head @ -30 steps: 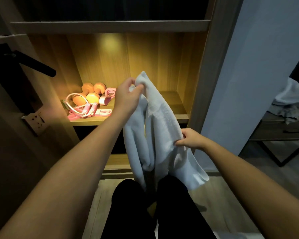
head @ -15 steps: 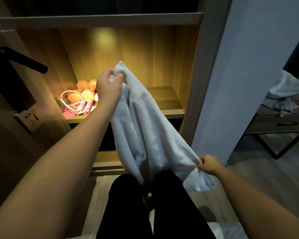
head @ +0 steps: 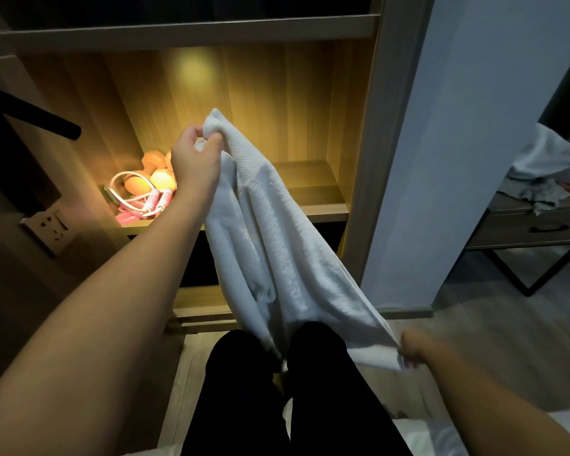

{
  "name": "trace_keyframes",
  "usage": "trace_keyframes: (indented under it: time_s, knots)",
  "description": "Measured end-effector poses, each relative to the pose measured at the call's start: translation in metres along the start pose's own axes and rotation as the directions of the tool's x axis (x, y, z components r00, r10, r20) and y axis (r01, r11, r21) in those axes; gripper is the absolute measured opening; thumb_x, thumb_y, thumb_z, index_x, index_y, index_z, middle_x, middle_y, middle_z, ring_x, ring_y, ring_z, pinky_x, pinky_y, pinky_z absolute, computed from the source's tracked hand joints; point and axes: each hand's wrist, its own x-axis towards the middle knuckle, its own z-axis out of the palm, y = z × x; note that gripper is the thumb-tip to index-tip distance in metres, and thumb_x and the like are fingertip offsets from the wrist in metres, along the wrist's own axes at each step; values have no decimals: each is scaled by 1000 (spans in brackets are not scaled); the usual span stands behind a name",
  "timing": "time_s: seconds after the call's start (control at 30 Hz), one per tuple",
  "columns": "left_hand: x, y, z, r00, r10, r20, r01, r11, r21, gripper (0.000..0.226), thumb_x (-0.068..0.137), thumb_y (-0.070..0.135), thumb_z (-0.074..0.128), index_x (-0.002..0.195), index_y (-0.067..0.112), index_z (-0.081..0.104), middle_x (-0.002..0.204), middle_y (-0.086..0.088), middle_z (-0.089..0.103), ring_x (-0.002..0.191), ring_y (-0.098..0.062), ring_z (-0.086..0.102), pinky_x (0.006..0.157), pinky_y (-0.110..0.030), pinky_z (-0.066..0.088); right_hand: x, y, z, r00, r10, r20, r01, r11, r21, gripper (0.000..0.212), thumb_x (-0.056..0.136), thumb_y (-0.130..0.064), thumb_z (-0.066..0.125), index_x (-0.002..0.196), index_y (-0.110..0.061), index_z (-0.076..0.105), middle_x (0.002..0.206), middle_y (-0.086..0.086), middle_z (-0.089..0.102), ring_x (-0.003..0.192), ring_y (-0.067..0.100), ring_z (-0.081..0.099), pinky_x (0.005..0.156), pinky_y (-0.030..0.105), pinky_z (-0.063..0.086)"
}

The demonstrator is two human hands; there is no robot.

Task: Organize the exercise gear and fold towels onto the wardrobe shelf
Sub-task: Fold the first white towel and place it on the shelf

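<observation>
Towel (head: 277,245) stretches slantwise before the shelf (head: 310,192): left grip (head: 195,159) pinches its top corner, right grip (head: 412,348) its bottom corner; dumbbells (head: 161,181) at shelf's left end.

Left hand (head: 196,156): I hold it raised, arm outstretched, pinching the towel (head: 277,251).
Right hand (head: 415,348): low, arm extended, fingers gripping it.

towel (head: 277,232): white (waffle weave) | dumbbells (head: 160,177): orange | jump rope (head: 145,202): pink | trousers (head: 244,390): black

Home bedroom: lit wardrobe shelf (head: 313,189), side table (head: 537,232), wall socket (head: 48,225)
</observation>
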Motion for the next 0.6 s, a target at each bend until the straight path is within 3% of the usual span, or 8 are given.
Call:
trace_keyframes:
  time_s: [0.07,0.13,0.27,0.37,0.47,0.53,0.6]
  knots:
    - [1,2,0,1000,17,10,-17,1000,19,4,86,22,58,89,19,59,76,13,58,70,-2,52,66,-19,43,-2,9,5,993,61,98,-59,998,-26,26,90,-7,64,109,10,65,115,20,68,101,28,68,85,27,56]
    - [-1,3,2,998,28,62,-31,998,47,3,86,24,58,87,21,59,75,14,58,69,0,52,64,-18,42,-4,7,2,994,58,97,-53,997,-48,24,92,-9,61,110,7,66,111,17,69,95,26,68,89,33,55]
    - [-13,3,10,978,65,199,-87,990,107,10,87,23,59,79,29,58,70,16,57,64,8,51,61,-13,39,-13,-33,-33,992,-109,-61,111,993,30,25,95,-11,51,105,5,67,90,13,59,85,25,60,73,27,44]
    - [-20,2,12,945,73,318,-129,979,159,6,89,18,59,84,21,61,72,12,58,69,-1,51,66,-22,40,-31,-81,-73,929,-264,-259,317,930,186,20,95,-11,53,102,0,67,96,15,62,90,24,58,79,28,45]
    - [-26,0,11,880,73,469,-197,955,222,7,90,16,60,85,15,64,78,1,63,76,-10,53,70,-25,40,-66,-135,-118,765,-413,-495,614,699,366,30,95,-14,57,123,-8,62,122,7,62,115,21,57,101,35,45]
    - [-29,0,10,848,62,527,-227,940,256,9,90,16,62,81,19,62,71,9,58,70,-5,51,64,-13,36,-95,-167,-146,655,-508,-560,754,486,441,40,95,-24,59,134,-15,54,131,-1,57,121,12,53,102,29,43]
    - [-32,0,9,809,50,586,-246,934,259,13,90,14,63,80,21,60,73,13,59,74,-6,52,62,-8,35,-122,-193,-168,572,-609,-550,816,353,458,51,93,-32,62,139,-17,48,130,-7,56,119,3,53,97,19,45]
